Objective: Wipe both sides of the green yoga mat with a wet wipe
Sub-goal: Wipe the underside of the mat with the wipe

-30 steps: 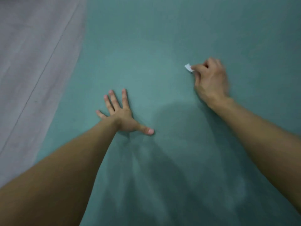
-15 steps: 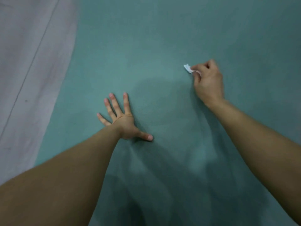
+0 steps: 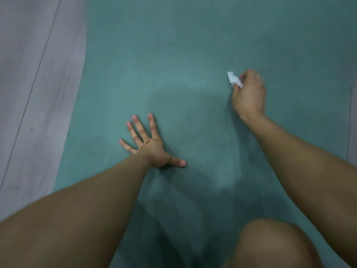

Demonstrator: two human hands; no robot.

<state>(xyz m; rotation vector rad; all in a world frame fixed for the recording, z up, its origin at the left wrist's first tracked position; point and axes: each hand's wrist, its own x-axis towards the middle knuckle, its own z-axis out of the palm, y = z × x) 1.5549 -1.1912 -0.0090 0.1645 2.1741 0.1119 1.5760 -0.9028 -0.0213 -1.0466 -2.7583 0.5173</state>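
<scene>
Grey floor [image 3: 29,93] is being shown along the left edge, with a seam line running through it. Green yoga mat [image 3: 173,55] is lying flat beside it and filling nearly all the rest of the view. Left hand [image 3: 148,146] is being pressed palm-down on the mat, fingers spread wide and straight, nothing held; weight is apparently being borne on it. Wet wipe [image 3: 233,79], white and crumpled small, is being pinched at the fingertips of the right hand [image 3: 249,93], further up the mat and well apart from the left. Whether the wipe is being touched to the surface cannot be told. Bare knee [image 3: 274,244] is being held low at the right, over the mat.

Risks, as judged:
- With the wipe bunched so small, strips of mat are likely being missed between strokes.
- A light pinch may be letting the wad slip out under drag.
- Patches under the bracing palm and the knee are being left unwiped unless both are shifted.
- The underside is not yet being reached.
</scene>
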